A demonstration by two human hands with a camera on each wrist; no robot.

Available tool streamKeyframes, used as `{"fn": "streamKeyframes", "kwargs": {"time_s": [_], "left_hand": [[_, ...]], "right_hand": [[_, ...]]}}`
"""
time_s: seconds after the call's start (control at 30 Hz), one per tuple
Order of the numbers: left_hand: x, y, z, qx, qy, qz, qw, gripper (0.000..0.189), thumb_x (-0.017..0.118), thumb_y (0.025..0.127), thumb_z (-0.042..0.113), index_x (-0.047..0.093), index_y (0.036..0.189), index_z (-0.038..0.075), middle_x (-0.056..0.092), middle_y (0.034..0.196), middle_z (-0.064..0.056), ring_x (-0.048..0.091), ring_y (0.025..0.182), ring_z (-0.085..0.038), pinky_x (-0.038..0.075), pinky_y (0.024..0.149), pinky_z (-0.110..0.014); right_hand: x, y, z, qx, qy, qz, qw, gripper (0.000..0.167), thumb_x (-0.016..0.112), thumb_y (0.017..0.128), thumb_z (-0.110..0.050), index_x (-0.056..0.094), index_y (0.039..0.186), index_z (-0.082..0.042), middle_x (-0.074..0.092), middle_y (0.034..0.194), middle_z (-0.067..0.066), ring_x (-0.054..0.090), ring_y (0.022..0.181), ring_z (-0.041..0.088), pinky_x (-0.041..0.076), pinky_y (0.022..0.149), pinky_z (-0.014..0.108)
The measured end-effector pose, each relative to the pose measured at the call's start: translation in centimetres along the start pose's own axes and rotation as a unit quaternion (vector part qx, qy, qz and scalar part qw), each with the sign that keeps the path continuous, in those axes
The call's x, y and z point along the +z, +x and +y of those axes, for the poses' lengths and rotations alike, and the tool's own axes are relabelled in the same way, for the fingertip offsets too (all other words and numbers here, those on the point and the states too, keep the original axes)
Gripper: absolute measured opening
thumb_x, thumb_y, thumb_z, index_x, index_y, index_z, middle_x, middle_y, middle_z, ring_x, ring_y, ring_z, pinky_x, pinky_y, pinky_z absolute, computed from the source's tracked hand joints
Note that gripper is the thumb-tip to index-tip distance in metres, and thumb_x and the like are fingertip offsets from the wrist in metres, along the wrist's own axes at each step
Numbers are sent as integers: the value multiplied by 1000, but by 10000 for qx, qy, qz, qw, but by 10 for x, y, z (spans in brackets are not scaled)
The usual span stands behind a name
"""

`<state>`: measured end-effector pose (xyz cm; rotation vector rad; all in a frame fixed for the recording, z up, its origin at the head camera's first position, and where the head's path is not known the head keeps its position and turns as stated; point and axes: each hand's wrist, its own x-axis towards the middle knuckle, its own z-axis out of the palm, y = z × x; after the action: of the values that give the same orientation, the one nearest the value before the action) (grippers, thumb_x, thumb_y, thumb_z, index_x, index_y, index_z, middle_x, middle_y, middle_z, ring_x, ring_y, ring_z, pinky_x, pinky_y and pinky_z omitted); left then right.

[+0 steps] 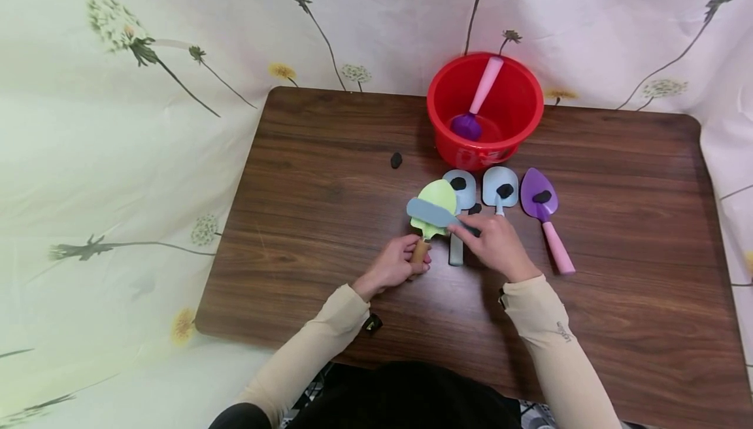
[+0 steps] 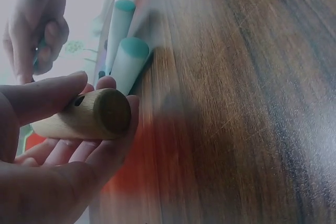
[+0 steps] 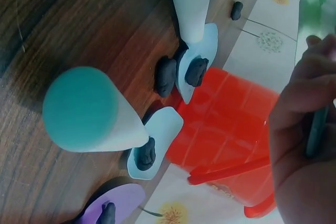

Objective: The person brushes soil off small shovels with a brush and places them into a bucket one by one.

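My left hand [image 1: 393, 263] grips the wooden handle [image 2: 73, 121] of a light green garden trowel [image 1: 441, 191], its head pointing away from me. My right hand [image 1: 499, 247] pinches the dark handle of a flat, blue-grey, round-ended spatula [image 1: 431, 212]. The spatula's blade overlaps the green trowel head in the head view and hides part of it. Just right of the trowel lie two light blue shovels, the nearer one [image 1: 467, 197] partly covered, the other [image 1: 493, 182] beside it. Each bears a black lump.
A red bucket [image 1: 442, 148] stands at the back with a pink-handled purple trowel [image 1: 487, 85] in it. Another purple trowel [image 1: 532, 184] with a black lump lies on the right. One loose black lump [image 1: 397, 160] sits left of the bucket, another [image 3: 166, 77] between the blue shovels.
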<state>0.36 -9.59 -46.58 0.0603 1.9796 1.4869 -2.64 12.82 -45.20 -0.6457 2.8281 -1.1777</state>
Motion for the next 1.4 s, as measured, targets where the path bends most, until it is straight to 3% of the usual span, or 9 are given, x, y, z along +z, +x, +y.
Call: {"fn": "streamKeyframes", "kwargs": {"time_s": [0.2, 0.33, 0.43, 0.57, 0.8, 0.9, 1.13, 1.4], "left_hand": [[2, -2, 1, 90, 425, 210, 9988, 39, 68, 85, -1, 56, 123, -2, 69, 102, -16, 68, 99, -26, 53, 79, -29], [3, -3, 1, 139, 752, 267, 9967, 41, 68, 85, -1, 56, 124, -1, 71, 101, -13, 68, 102, -25, 52, 88, -34], [4, -3, 1, 125, 846, 292, 9959, 41, 69, 85, 0, 56, 124, 0, 71, 101, -11, 69, 102, -24, 52, 88, -33], [4, -1, 4, 65, 791, 290, 9964, 38, 68, 86, 0, 55, 122, 0, 70, 102, -11, 68, 102, -23, 52, 87, -33], [3, 0, 8, 8, 434, 244, 9988, 37, 67, 87, 1, 54, 122, -3, 69, 102, -13, 68, 96, -19, 52, 77, -26], [3, 1, 7, -50, 208, 169, 9996, 37, 67, 88, 1, 53, 122, -4, 69, 102, -14, 67, 91, -16, 51, 70, -23], [2, 0, 5, -163, 8, 24, 9999, 35, 67, 86, 0, 54, 119, -4, 69, 102, -15, 66, 89, -13, 52, 69, -23], [6, -1, 5, -89, 1, -164, 9998, 34, 65, 86, -4, 53, 118, -7, 68, 104, -17, 66, 90, -16, 53, 71, -24]], "right_hand": [[-3, 4, 4, 213, 0, 822, 9964, 32, 75, 84, -23, 73, 105, 1, 73, 97, 19, 71, 84, 33, 55, 73, 47], [-5, 4, 7, 357, -5, 1487, 9882, 30, 75, 84, -20, 73, 104, 2, 73, 94, 22, 70, 76, 35, 54, 68, 48], [-6, 4, 8, 478, 77, 1735, 9836, 29, 74, 85, -18, 73, 105, 3, 73, 91, 23, 69, 73, 34, 54, 65, 47], [-3, 0, 11, 261, 234, 1606, 9864, 27, 75, 84, -14, 73, 104, 4, 73, 94, 22, 71, 80, 34, 55, 70, 47], [4, -7, 11, -509, 444, 178, 9976, 28, 75, 84, -14, 73, 109, -1, 75, 98, 13, 72, 84, 25, 57, 72, 41], [5, -9, 13, -528, 444, -56, 9976, 28, 75, 84, -15, 73, 110, -3, 75, 100, 12, 72, 84, 23, 57, 73, 40], [4, -5, 18, -350, 292, 469, 9979, 29, 77, 82, -16, 73, 108, -3, 75, 95, 13, 72, 79, 24, 56, 68, 41], [-5, 0, 19, 195, 291, 1611, 9863, 30, 77, 82, -15, 72, 107, 1, 72, 99, 21, 71, 84, 33, 56, 71, 45]]}}
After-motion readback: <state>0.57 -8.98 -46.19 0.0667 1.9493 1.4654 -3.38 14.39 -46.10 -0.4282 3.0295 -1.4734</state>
